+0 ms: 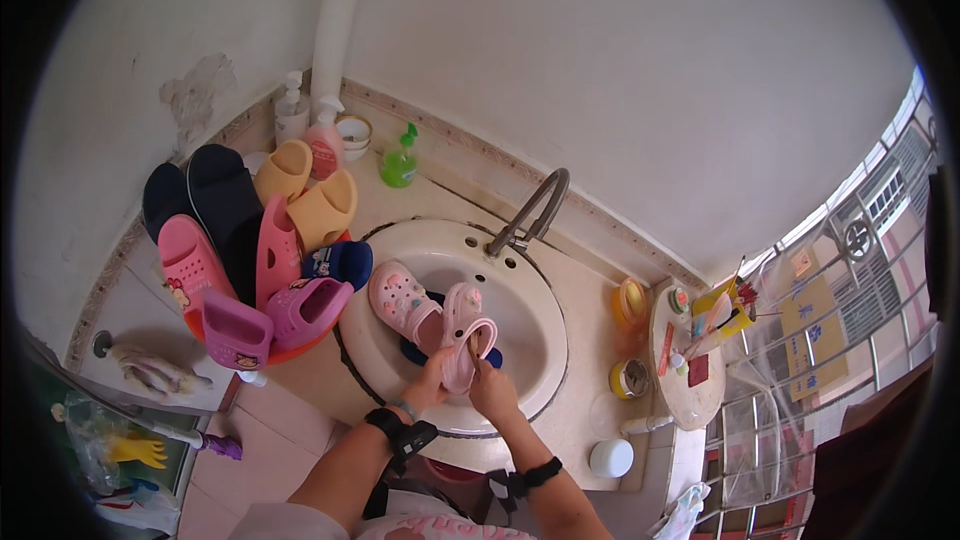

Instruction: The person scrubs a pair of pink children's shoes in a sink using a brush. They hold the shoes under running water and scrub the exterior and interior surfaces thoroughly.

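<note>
Over the sink (535, 340), a pink clog (463, 312) with small charms on its toe is held up by its heel end, opening toward me. My left hand (428, 386) is closed on the left side of its heel. My right hand (492, 390) is closed at the right side of the heel, some fingers hidden by the shoe's edge; whether it also holds something small I cannot make out. The matching pink clog (402, 298) lies in the basin just left, toe pointing away. Beneath both, parts of a dark blue slipper (494, 358) show.
Left of the sink, an orange-red basin (300, 348) is heaped with slippers, including a black slipper (222, 210). A curved faucet (540, 215) rises behind. A green soap bottle (399, 162) stands at the back. On the right are a yellow cup (728, 308) and white jar (611, 458).
</note>
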A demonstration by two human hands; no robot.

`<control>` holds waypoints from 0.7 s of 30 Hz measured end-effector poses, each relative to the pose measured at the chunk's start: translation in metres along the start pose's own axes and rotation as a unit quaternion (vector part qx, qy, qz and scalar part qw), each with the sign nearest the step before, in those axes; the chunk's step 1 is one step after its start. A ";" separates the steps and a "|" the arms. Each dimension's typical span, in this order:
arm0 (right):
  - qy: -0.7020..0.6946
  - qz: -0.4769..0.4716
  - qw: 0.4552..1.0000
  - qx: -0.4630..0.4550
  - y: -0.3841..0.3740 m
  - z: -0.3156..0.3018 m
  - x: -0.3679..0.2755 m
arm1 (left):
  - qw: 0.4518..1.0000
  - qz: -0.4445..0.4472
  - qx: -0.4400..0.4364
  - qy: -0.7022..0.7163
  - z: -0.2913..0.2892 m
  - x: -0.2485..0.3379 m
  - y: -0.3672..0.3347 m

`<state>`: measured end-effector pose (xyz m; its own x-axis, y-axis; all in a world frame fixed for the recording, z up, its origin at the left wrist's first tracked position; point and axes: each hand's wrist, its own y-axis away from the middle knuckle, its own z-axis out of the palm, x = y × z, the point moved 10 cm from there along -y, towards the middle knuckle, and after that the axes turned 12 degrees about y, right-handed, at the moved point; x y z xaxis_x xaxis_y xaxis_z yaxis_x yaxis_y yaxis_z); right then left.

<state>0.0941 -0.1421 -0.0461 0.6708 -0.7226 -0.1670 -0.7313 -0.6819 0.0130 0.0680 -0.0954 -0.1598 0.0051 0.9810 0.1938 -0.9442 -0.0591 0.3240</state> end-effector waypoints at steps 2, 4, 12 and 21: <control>-0.003 0.004 1.000 -0.030 0.034 -0.012 -0.006 | 0.999 -0.028 0.031 -0.005 -0.009 -0.006 0.001; -0.005 0.004 1.000 -0.022 0.038 -0.018 -0.014 | 1.000 -0.021 0.021 0.003 -0.013 -0.007 -0.002; -0.001 0.059 0.998 0.015 -0.032 0.006 -0.009 | 0.998 -0.002 -0.010 0.058 -0.021 -0.007 -0.011; -0.030 0.003 0.998 0.055 0.030 -0.006 -0.008 | 0.998 -0.012 -0.033 0.061 -0.006 -0.007 -0.004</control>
<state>0.0680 -0.1575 -0.0382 0.6601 -0.7166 -0.2252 -0.7467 -0.6587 -0.0926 0.0698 -0.1010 -0.1683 -0.0079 0.9975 0.0708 -0.9640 -0.0264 0.2646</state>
